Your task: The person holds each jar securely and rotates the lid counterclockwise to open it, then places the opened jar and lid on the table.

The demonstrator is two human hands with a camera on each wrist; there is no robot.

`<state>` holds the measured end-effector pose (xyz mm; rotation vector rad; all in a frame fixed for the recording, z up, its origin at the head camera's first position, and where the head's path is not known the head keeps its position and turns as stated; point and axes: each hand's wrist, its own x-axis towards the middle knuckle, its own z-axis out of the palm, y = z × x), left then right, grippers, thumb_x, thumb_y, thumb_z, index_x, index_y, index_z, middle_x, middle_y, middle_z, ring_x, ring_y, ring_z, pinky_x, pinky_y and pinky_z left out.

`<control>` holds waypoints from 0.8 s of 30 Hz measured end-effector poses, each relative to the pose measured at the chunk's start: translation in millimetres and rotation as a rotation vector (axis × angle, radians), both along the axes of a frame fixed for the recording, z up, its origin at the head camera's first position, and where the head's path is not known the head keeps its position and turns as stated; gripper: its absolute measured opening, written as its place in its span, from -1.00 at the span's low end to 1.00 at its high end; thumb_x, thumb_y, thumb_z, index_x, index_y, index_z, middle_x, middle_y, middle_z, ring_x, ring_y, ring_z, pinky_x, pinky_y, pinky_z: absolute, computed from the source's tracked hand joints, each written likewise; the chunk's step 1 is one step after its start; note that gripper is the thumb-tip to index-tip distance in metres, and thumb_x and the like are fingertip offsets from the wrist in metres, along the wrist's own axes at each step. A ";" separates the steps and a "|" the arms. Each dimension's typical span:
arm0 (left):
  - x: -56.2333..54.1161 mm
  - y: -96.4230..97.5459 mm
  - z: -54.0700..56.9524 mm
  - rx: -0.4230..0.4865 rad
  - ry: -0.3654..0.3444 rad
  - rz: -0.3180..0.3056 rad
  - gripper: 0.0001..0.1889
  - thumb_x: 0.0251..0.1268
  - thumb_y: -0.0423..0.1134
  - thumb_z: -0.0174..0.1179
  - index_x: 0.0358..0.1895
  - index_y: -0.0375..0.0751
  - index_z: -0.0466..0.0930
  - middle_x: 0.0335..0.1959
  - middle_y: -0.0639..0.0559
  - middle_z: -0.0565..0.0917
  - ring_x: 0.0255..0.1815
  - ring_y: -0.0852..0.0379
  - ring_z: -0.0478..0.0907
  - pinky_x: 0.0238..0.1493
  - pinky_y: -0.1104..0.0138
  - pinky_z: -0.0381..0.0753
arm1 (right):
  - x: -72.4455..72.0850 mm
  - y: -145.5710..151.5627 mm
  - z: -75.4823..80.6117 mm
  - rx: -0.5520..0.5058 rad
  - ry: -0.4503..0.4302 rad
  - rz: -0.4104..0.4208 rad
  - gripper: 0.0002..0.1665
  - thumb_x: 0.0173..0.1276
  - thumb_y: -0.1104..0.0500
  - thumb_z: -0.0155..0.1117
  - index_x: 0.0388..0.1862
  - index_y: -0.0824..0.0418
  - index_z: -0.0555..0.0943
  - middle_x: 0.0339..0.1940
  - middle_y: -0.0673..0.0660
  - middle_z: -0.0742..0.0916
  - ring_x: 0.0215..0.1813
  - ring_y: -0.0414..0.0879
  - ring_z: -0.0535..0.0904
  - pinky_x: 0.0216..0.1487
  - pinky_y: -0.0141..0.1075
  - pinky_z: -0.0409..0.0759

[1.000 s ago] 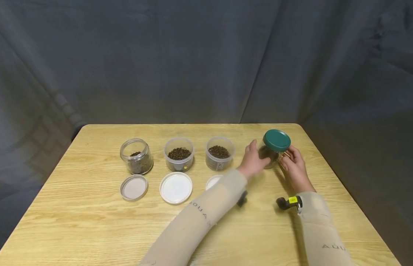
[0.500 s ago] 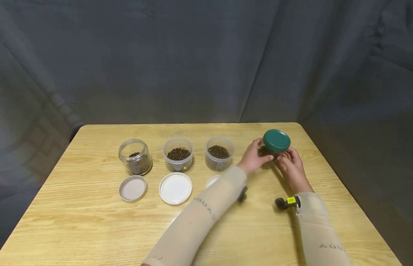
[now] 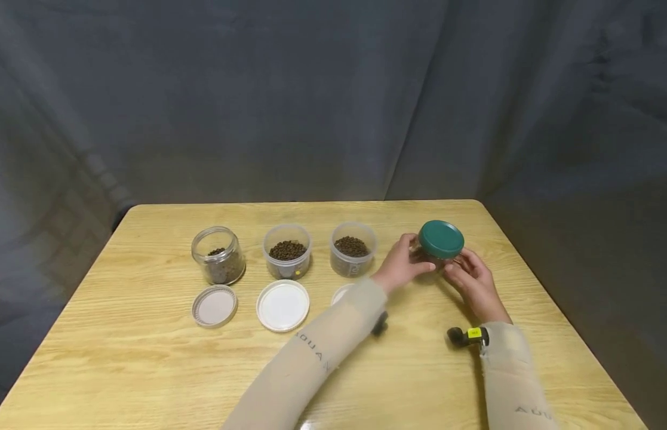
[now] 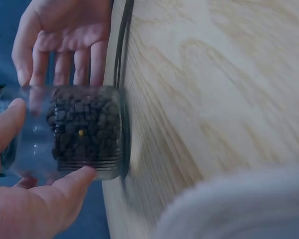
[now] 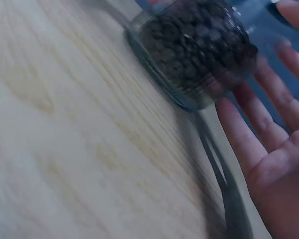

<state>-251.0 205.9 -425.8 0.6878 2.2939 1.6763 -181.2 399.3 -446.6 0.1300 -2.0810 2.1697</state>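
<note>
A clear jar (image 4: 84, 132) with a green lid (image 3: 441, 239) holds dark pellets, which fill its lower part. My left hand (image 3: 400, 266) grips the jar from the left, with the thumb across its near side. On the other side is my right hand (image 3: 475, 283), its fingers (image 5: 264, 119) fairly straight and spread, the tips at the glass. A gap shows between the right palm and the jar. I cannot tell whether the jar's base touches the table.
To the left stand an uncovered glass jar (image 3: 220, 263) and two plastic tubs, one in the middle (image 3: 288, 263) and one nearer (image 3: 353, 260), all with pellets. Lids lie before them: a screw lid (image 3: 215, 306), a white lid (image 3: 282, 306) and another (image 3: 341, 292) half hidden by my left sleeve.
The green-lidded jar has come slightly toward me and to the left, with both hands moving along. The other jar, tubs and lids stay in place.
</note>
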 end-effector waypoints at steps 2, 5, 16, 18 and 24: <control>0.9 -4.3 0.4 -0.015 0.009 -0.020 -0.24 0.24 -0.24 0.46 0.44 -0.27 0.26 0.43 -0.19 0.41 0.45 -0.02 0.37 0.45 0.29 0.37 | 2.1 1.6 -2.4 -0.001 0.003 0.014 -0.45 0.54 0.36 0.13 0.42 0.01 0.42 0.22 -0.12 0.63 0.23 -0.30 0.56 0.20 -0.43 0.60; 2.7 -10.1 1.4 -0.018 0.015 -0.070 -0.23 0.23 -0.24 0.46 0.43 -0.29 0.25 0.43 -0.19 0.40 0.45 -0.03 0.37 0.44 0.30 0.39 | 5.7 4.6 -5.4 0.039 -0.008 0.004 -0.44 0.51 0.37 0.19 0.42 0.04 0.44 0.20 -0.10 0.64 0.21 -0.29 0.57 0.17 -0.44 0.62; 19.2 -26.3 -1.6 0.008 -0.014 -0.106 -0.23 0.20 -0.21 0.47 0.43 -0.22 0.28 0.45 -0.10 0.42 0.43 0.01 0.39 0.44 0.24 0.41 | 11.7 9.7 -15.1 0.100 -0.004 0.006 -0.47 0.41 0.43 0.29 0.28 0.05 0.53 0.11 -0.12 0.68 0.14 -0.31 0.61 0.10 -0.47 0.64; 22.9 -30.2 -1.0 0.004 -0.014 -0.093 -0.23 0.19 -0.21 0.47 0.43 -0.21 0.29 0.45 -0.09 0.42 0.43 0.00 0.39 0.44 0.22 0.40 | 11.8 8.6 -15.8 0.125 0.007 0.008 -0.48 0.39 0.43 0.31 0.26 0.06 0.54 0.10 -0.13 0.69 0.14 -0.31 0.61 0.10 -0.48 0.64; 30.0 -37.4 -0.2 -0.002 -0.010 -0.060 -0.24 0.18 -0.21 0.47 0.43 -0.19 0.32 0.42 -0.07 0.45 0.39 0.02 0.43 0.42 0.23 0.43 | 12.1 1.9 -18.3 0.108 0.070 0.021 -0.49 0.37 0.49 0.28 0.23 0.12 0.56 0.14 -0.12 0.68 0.20 -0.30 0.58 0.17 -0.48 0.59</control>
